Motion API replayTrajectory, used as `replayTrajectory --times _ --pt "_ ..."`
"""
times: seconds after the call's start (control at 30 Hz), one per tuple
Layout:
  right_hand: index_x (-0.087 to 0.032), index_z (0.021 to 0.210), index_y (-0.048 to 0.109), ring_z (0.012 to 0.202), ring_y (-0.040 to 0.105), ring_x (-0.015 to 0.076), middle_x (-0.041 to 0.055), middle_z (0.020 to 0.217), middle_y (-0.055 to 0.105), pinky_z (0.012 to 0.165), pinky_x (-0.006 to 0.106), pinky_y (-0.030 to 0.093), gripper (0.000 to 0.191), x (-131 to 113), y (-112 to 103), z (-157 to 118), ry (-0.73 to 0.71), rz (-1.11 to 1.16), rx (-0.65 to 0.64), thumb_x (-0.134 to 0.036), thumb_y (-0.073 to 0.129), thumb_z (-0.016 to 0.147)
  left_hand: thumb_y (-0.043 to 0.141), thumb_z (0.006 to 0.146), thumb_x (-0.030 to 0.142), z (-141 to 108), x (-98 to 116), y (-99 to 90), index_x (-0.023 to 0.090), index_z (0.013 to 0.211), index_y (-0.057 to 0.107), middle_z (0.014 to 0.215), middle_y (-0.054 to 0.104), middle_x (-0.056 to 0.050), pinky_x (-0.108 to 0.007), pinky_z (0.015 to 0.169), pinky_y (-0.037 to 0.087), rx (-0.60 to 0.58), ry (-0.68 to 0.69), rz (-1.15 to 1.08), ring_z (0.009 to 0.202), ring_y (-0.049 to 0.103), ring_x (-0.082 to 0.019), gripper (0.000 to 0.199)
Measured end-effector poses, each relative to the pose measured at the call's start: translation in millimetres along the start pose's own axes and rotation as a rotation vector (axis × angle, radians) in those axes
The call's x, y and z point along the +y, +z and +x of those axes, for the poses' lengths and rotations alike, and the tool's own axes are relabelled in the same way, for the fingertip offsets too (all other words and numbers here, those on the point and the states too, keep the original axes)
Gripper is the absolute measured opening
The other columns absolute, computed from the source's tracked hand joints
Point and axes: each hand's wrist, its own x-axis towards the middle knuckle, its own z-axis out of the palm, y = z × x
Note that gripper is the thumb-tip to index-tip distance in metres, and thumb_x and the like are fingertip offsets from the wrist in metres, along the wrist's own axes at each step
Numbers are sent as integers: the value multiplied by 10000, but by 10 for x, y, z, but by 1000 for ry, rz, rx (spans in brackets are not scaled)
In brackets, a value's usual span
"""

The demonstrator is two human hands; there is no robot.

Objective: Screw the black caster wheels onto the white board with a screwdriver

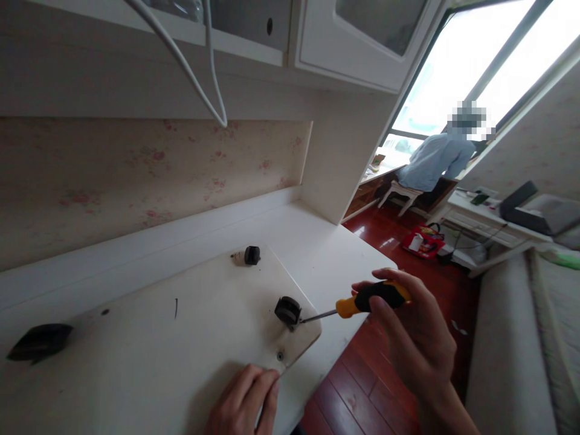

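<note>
My right hand (pixel 414 329) is closed around the yellow-and-black handle of a screwdriver (pixel 380 297). The screwdriver's shaft slants down to the left, and its tip meets the base of a black caster wheel (pixel 287 310). That caster sits near the rounded corner of a white board (pixel 217 344) lying on the desk. My left hand (pixel 247 399) has its fingers bent together at the board's front edge, beside a small screw hole (pixel 280 356). A second caster (pixel 252 255) stands farther back on the board, and another dark wheel (pixel 40 342) is at the left.
Beneath the board is a white desk (pixel 317 241). A white cable (pixel 190 72) hangs from the cabinet (pixel 353 42) above. Beyond the desk's right edge are a red floor (pixel 351 386), a red bag (pixel 423 240) and a seated person (pixel 437 160) by the window. A grey couch-like piece (pixel 502 338) stands at right.
</note>
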Motion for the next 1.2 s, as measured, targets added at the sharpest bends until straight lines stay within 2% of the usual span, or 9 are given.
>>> replayTrajectory --times 0.13,0.4,0.53,0.73,0.8,0.9,1.0,1.1,1.2 --pt "-280 1399 615 1028 776 188 92 1282 587 830 319 705 426 -29 -2 29 -21 -45 -41 -125 639 1002 487 1091 231 26 18 8 255 1081 684 848 731 8 -149 756 591 9 2 16 749 761 -105 199" --pt "-287 1390 586 1039 761 161 77 1244 594 834 275 693 382 -58 91 231 -21 -84 -173 -180 632 1025 389 1143 361 177 141 -46 255 965 682 753 705 36 -205 620 562 134 33 83 624 727 -96 359" --pt "-312 1365 561 955 745 117 43 1192 610 776 219 674 325 -95 211 491 8 -158 -317 -281 619 1047 339 1153 346 108 102 -10 250 998 679 787 711 33 -210 635 566 118 27 103 651 727 -94 386" --pt "-258 1324 580 865 681 112 44 1105 648 699 217 628 292 -241 369 725 -72 -367 -417 -342 601 1045 339 1153 315 -6 54 43 247 1047 680 848 719 13 -211 666 581 67 17 108 720 739 -102 364" --pt "-250 1374 562 910 684 130 66 1165 648 743 254 639 341 -297 399 738 -58 -376 -471 -387 567 1062 328 1155 317 12 67 33 243 1026 683 830 714 14 -217 656 580 71 8 100 703 732 -103 385" --pt "-273 1496 508 1114 697 170 94 1330 638 937 332 641 422 -339 415 745 -4 -330 -554 -425 468 1104 299 1158 308 51 89 8 236 995 682 797 716 20 -226 616 569 88 21 113 673 725 -109 423" --pt "-271 1463 575 1164 701 165 84 1337 657 951 305 632 389 -314 418 756 -23 -262 -543 -392 461 1111 280 1159 290 52 91 2 239 1001 681 794 724 25 -235 610 568 85 51 134 675 728 -117 434" --pt "-231 1288 699 888 711 121 63 1126 681 762 250 629 321 -269 431 765 -113 -340 -424 -420 634 1037 313 1155 314 22 78 23 247 994 671 793 705 23 -240 632 570 105 5 107 669 717 -116 398" --pt "-242 1274 723 906 702 132 60 1102 675 854 296 619 328 -260 442 781 -178 -447 -392 -448 637 1034 335 1152 325 10 76 39 252 1000 664 803 696 21 -247 643 565 90 -22 92 671 710 -118 370"
